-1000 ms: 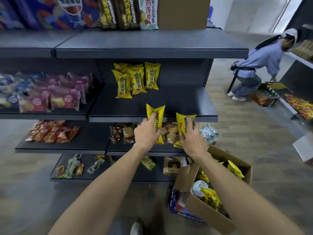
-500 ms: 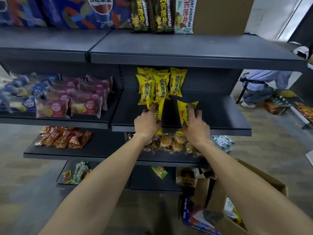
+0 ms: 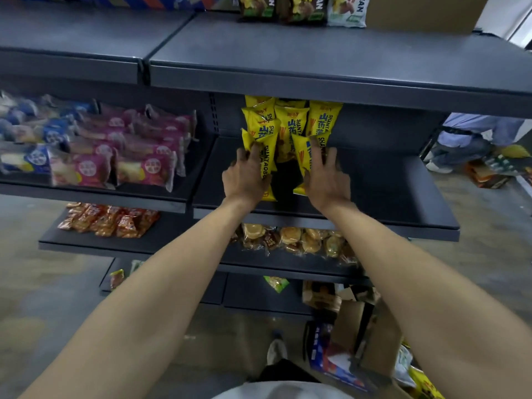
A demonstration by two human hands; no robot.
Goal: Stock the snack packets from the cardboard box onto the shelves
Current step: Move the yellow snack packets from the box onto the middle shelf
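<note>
My left hand (image 3: 244, 180) and right hand (image 3: 325, 180) each hold a packet on the middle shelf (image 3: 388, 197), in front of the packets standing at its rear (image 3: 290, 122). The cardboard box (image 3: 368, 341) sits on the floor, below right.

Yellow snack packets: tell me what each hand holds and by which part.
Left hand grips one yellow packet around its middle. Right hand holds another packet along its right side.
</note>
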